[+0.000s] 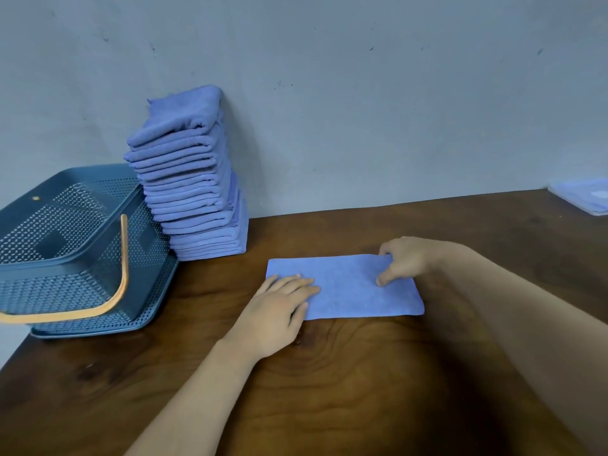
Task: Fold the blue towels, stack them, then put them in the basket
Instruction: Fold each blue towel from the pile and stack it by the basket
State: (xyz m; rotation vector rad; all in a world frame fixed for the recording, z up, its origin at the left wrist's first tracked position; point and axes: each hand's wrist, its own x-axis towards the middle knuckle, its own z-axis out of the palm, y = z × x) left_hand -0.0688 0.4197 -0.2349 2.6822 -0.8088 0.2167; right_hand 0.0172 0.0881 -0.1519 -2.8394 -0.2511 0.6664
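A blue towel [352,287], folded into a long rectangle, lies flat on the wooden table [329,373]. My left hand [279,311] presses its near left end with straight fingers. My right hand [403,260] pinches the towel's far right corner between thumb and fingers. A tall, leaning stack of folded blue towels [190,179] stands against the wall at the back left. Next to it on the left sits the blue perforated basket [65,251] with an orange handle [121,278] that hangs down over its front.
More blue cloth [585,197] lies at the table's far right edge, partly cut off. A grey wall [362,93] bounds the table at the back. The table's left edge runs just below the basket.
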